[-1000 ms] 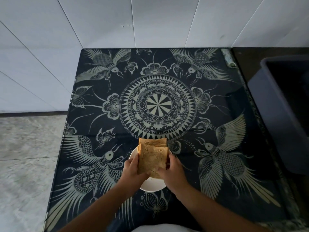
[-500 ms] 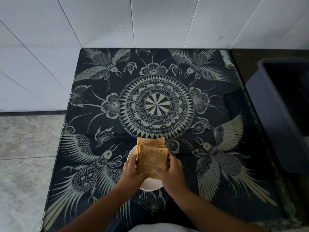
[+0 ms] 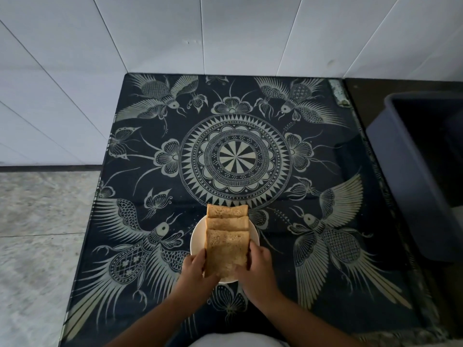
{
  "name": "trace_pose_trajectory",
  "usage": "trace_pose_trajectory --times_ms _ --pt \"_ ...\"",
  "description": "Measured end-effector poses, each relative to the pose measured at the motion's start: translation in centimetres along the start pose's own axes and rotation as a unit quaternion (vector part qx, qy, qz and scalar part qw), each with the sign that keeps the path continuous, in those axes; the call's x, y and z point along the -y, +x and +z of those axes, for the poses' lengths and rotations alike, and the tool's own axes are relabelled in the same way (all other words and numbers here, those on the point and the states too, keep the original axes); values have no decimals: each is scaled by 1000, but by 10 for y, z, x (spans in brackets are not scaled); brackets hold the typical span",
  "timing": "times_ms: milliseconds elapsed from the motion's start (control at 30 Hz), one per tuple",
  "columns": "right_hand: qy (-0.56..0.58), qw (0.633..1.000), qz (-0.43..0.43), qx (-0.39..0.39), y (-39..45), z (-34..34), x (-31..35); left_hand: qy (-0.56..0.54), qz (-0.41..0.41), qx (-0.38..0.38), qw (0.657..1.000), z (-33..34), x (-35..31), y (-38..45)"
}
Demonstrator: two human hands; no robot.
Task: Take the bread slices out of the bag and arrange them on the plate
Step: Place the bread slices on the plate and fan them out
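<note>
**Three slices fanned on the plate, both hands on the nearest one**

Head view: A small white plate [image 3: 198, 240] sits near the front edge of a table covered by a dark cloth [image 3: 313, 156] printed with birds, butterflies and a central mandala. Three brown bread slices [image 3: 226, 227] lie on the plate in an overlapping row running away from the person; the farthest slice [image 3: 226, 211] pokes past the plate's far rim, the middle slice [image 3: 227, 223] shows only as a strip, and the nearest slice [image 3: 226, 251] lies on top, covering much of the plate. The left hand [image 3: 194, 267] grips that nearest slice by its left edge, fingers closed against it; the right hand [image 3: 255, 262] pinches its right edge and near corner in the same way. No bread bag shows anywhere in this view. A dark grey plastic bin [image 3: 406, 171] stands off the table's right edge, and white tiled wall runs behind the back edge.

As a judgement, the task looks close to finished: the slices are out and on the plate, and what remains seems to be settling or straightening the front slice and letting go. Whether more slices wait in a bag out of sight cannot be told.
</note>
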State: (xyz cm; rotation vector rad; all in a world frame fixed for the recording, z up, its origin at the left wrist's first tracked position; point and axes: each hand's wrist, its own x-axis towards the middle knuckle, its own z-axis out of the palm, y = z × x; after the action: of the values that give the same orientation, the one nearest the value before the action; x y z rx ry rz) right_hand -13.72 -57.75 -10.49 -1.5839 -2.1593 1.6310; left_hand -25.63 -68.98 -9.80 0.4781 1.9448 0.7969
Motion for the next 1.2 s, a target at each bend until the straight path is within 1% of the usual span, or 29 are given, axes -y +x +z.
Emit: trace_pose_trajectory --times_ms 267,400,600,767,1033,1100,1200 --pt "-11 999 22 28 -3 0 0 3 5 19 1000 -2 3 -2" --pt "-16 999 27 14 -1 2 2 -8 7 -1 1000 -1 2 0" --pt "22 999 47 13 -1 4 2 -15 0 -1 1000 -1 0 1" --pt "29 997 58 30 -2 4 1 -18 -7 5 1000 -2 5 1" --pt "24 998 55 29 -3 2 3 3 7 -32 999 3 2 2" --pt "23 998 56 29 -3 2 3 7 3 -26 1000 3 3 4" --pt "17 997 60 35 -5 2 3 -14 1 -9 1000 0 6 3"
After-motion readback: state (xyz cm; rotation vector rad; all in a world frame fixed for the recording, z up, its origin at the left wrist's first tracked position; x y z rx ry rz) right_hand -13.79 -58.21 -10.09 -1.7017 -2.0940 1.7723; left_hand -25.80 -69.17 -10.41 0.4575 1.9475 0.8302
